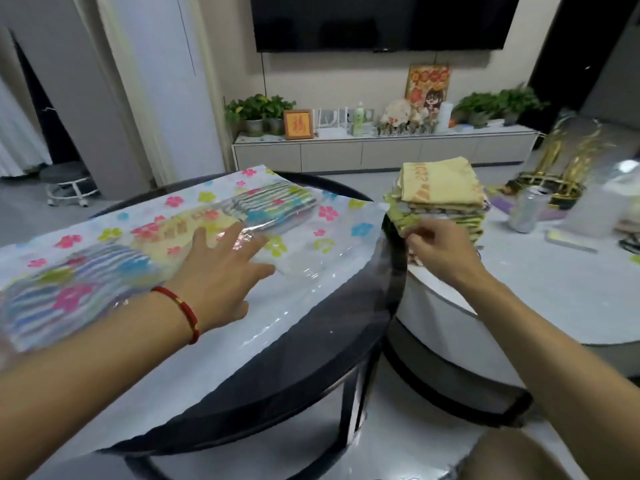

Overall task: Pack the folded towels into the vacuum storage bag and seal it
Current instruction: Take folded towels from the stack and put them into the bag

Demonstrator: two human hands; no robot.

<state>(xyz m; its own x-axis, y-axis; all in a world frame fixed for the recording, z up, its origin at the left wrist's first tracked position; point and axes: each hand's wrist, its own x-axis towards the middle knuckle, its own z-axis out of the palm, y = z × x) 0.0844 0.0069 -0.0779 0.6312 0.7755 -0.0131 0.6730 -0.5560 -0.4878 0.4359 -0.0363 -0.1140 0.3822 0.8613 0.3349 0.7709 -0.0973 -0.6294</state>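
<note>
While several towels already lie inside the flowered bag (pixel 194 237) on the dark round table (pixel 332 327), packing is unfinished: the left hand (pixel 221 268) rests spread on it, the right hand (pixel 440 251) pinches a towel from the stack (pixel 443 199) at the white table's (pixel 554 289) near edge; sealing remains.

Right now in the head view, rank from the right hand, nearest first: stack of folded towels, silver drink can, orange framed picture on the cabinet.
1. Stack of folded towels: touching the right hand, just beyond it.
2. Silver drink can: farther right on the white table.
3. Orange framed picture: far back on the cabinet, to the left.
</note>
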